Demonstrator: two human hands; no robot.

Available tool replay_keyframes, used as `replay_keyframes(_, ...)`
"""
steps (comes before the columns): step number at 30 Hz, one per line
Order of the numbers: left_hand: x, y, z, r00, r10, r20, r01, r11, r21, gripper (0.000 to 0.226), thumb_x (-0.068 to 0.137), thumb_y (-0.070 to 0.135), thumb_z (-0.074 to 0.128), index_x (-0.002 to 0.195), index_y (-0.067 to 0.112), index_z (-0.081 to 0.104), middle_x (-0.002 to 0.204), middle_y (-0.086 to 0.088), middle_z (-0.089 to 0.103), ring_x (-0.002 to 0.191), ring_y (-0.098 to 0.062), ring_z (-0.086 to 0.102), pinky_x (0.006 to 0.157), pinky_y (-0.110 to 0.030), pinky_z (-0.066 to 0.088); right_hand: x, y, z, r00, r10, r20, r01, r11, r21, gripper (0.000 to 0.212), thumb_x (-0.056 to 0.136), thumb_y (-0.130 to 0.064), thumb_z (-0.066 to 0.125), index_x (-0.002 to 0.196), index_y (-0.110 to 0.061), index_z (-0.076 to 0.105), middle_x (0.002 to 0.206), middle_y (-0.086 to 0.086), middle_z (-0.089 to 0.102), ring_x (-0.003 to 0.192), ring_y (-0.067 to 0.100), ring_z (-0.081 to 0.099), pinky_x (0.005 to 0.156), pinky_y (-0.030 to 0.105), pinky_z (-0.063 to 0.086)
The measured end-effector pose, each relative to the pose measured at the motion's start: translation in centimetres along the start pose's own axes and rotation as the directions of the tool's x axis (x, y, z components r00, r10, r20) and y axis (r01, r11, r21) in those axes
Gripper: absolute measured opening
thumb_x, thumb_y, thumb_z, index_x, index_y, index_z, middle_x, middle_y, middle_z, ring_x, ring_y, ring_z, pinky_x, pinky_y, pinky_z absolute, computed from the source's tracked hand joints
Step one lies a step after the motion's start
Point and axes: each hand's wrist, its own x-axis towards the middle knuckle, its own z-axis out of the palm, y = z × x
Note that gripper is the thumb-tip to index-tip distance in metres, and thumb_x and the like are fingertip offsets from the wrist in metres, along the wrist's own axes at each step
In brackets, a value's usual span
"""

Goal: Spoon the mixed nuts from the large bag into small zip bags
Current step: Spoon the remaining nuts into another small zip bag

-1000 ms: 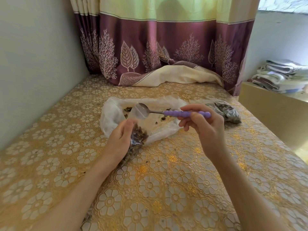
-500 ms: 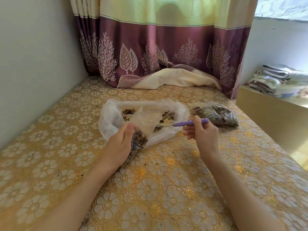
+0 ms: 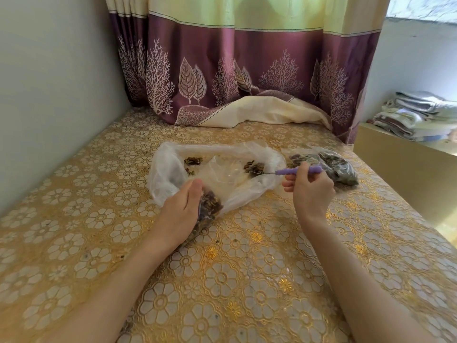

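A large clear plastic bag lies open on the table, with small heaps of mixed nuts left inside. My left hand grips a small zip bag holding dark nuts at the large bag's near edge. My right hand holds a spoon by its purple handle. The spoon's metal bowl reaches into the large bag and touches the right-hand heap of nuts.
Filled small bags of nuts lie just right of the large bag, behind my right hand. A gold floral cloth covers the table. A purple curtain hangs at the back, a wall on the left. Folded towels sit on a ledge at right.
My right hand has lowered the spoon from above the small bag and swung it right, into the nuts in the large bag. My left hand keeps holding the small bag.
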Motion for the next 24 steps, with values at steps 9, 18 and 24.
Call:
replay_keyframes(9,0.0,0.1,0.2,1.000,-0.004,0.021,0.005,1.000,-0.030,0.065,0.080,0.066,0.015,0.116,0.030,0.055,0.094,0.023,0.056,0.089,0.012,0.050,0.080,-0.014,0.031,-1.9,0.1,0.3,0.988,-0.106,0.109,0.116,0.990,-0.084,0.027,0.098,-0.022,0.049,0.075,-0.034,0.056,0.082,0.001,0.072,0.071,0.018,0.066,0.070,0.029,0.054)
replay_keyframes(18,0.0,0.1,0.2,0.999,-0.030,0.033,0.032,0.997,-0.069,0.055,0.084,0.062,0.017,0.110,0.031,0.054,0.100,0.019,0.058,0.095,0.007,0.050,0.083,-0.013,0.031,-1.6,0.2,-0.5,0.929,0.310,0.199,-0.365,0.856,0.367,0.027,0.099,-0.013,0.044,0.088,0.002,0.064,0.087,0.012,0.074,0.070,0.016,0.064,0.063,0.019,0.055)
replay_keyframes(24,0.0,0.3,0.3,0.999,-0.037,0.005,0.037,0.990,-0.139,0.065,0.084,0.060,0.018,0.116,0.020,0.058,0.107,0.011,0.060,0.106,-0.005,0.051,0.090,-0.017,0.034,-1.9,-1.0,-1.2,0.957,0.211,0.201,-0.276,0.875,0.396,0.023,0.096,-0.010,0.047,0.081,-0.003,0.063,0.079,0.007,0.075,0.063,0.013,0.062,0.057,0.020,0.052)
